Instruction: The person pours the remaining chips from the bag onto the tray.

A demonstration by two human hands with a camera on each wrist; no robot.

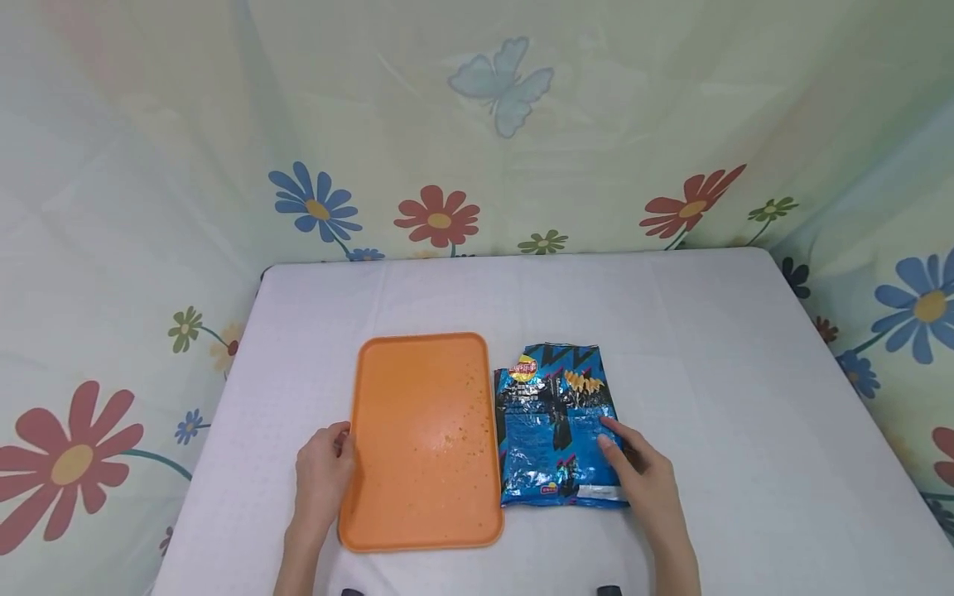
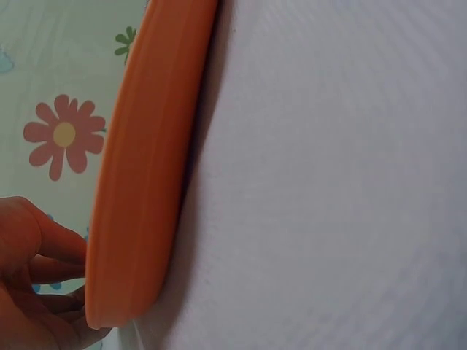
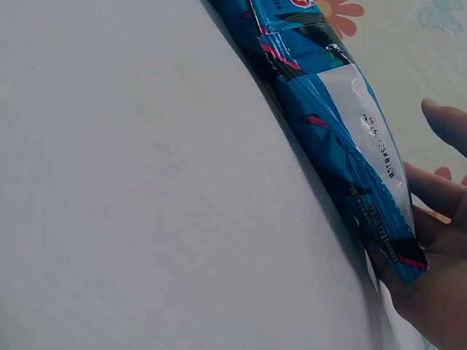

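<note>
An orange tray [image 1: 417,439] lies flat on the table, with small crumbs scattered mostly over its right half. Beside its left edge, my left hand [image 1: 325,472] has loosely bent fingers touching the rim; the left wrist view shows the fingertips against the tray's side wall [image 2: 146,168]. Just right of the tray is a flattened, shiny blue chip bag [image 1: 555,447] with a stepped outline; whether a second bag lies beneath, I cannot tell. My right hand [image 1: 647,476] rests at its right edge, fingers spread. In the right wrist view, the bag's white label [image 3: 368,135] shows near the fingers.
A white cloth covers the table [image 1: 745,397], whose far edge meets a flowered curtain [image 1: 596,124]. Two small dark objects, one being a black object [image 1: 609,590], poke in at the near edge of the head view.
</note>
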